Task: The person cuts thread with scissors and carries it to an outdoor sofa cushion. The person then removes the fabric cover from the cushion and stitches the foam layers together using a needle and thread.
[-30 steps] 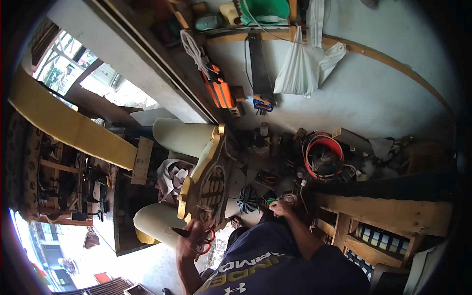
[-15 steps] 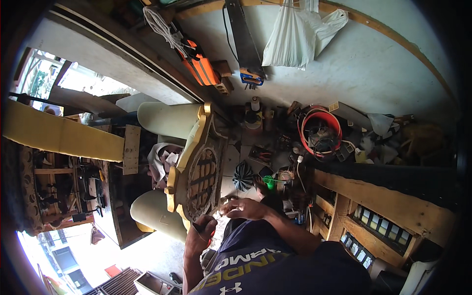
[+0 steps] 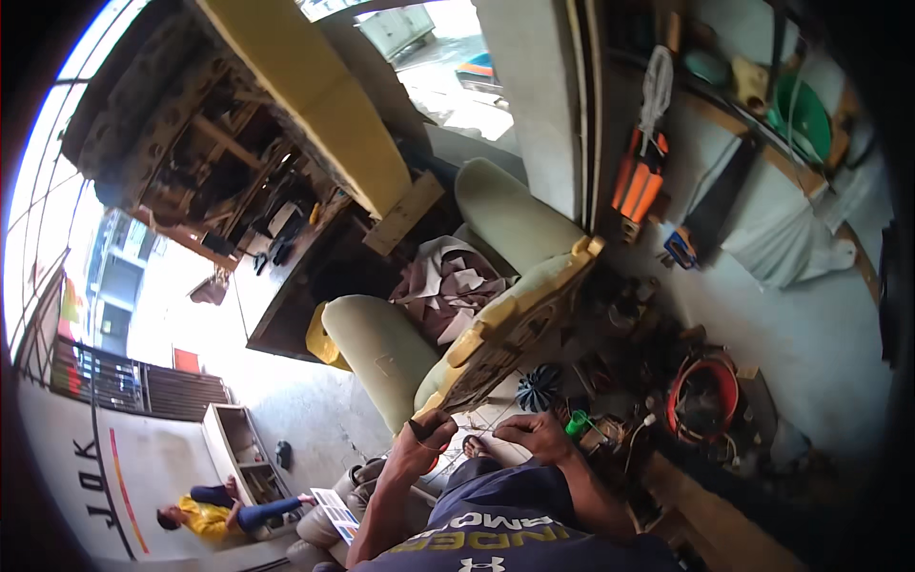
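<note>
Your left grip closed round red-handled scissors, right hand curled, can't tell if holding anything. Chair just ahead, back slanting up-right, left hand way nearer.

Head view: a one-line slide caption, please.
Red-handled scissors in the left hand, right hand apart from it, beside an armchair with fabric heaped between its padded arms.

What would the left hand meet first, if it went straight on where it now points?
Probably the chair's yellow frame, which lies just ahead of the left hand in this view; the depth between them is unclear.
</note>
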### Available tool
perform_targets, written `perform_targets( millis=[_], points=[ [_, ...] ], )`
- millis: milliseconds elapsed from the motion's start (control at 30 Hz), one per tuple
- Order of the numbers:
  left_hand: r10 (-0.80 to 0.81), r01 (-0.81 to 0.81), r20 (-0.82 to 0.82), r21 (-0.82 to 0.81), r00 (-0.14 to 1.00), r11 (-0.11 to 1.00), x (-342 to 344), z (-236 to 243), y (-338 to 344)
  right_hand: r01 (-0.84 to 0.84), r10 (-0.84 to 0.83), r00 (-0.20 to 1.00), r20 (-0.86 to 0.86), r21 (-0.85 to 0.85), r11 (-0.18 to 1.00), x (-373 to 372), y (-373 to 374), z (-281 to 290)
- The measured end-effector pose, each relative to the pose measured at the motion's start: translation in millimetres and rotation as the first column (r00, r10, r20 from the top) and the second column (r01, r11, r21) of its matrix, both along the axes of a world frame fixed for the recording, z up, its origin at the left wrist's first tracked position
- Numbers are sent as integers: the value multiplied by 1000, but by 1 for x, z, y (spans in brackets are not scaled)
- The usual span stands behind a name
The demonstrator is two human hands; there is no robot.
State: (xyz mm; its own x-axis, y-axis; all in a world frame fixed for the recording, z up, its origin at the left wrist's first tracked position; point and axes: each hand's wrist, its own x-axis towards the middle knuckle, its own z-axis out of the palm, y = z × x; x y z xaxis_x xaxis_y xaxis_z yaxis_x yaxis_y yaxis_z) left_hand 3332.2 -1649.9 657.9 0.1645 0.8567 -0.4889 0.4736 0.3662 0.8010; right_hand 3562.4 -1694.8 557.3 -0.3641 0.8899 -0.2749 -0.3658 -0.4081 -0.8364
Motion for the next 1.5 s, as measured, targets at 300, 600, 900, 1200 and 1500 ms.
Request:
perform_targets(
  millis=[300,600,900,1200,1500],
  points=[
    [601,-605,63,69,797,794,-174,3,-68,-184,79,941,328,304,935,-113,51,21],
    [666,-984,745,-100,22,145,-389,-24,-200,-395,101,814,572,419,818,-248,87,49],
    [359,-899,847,-270,-393,-345,-492,-36,-327,-466,32,758,651,507,726,-384,108,75],
    [257,-809,822,-354,-509,-469,-532,-60,-353,-469,20,775,631,555,687,-473,190,81],
    [198,-777,857,-303,-475,-552,-659,-61,-276,-294,-214,836,506,742,602,-580,316,72]
  ],
)
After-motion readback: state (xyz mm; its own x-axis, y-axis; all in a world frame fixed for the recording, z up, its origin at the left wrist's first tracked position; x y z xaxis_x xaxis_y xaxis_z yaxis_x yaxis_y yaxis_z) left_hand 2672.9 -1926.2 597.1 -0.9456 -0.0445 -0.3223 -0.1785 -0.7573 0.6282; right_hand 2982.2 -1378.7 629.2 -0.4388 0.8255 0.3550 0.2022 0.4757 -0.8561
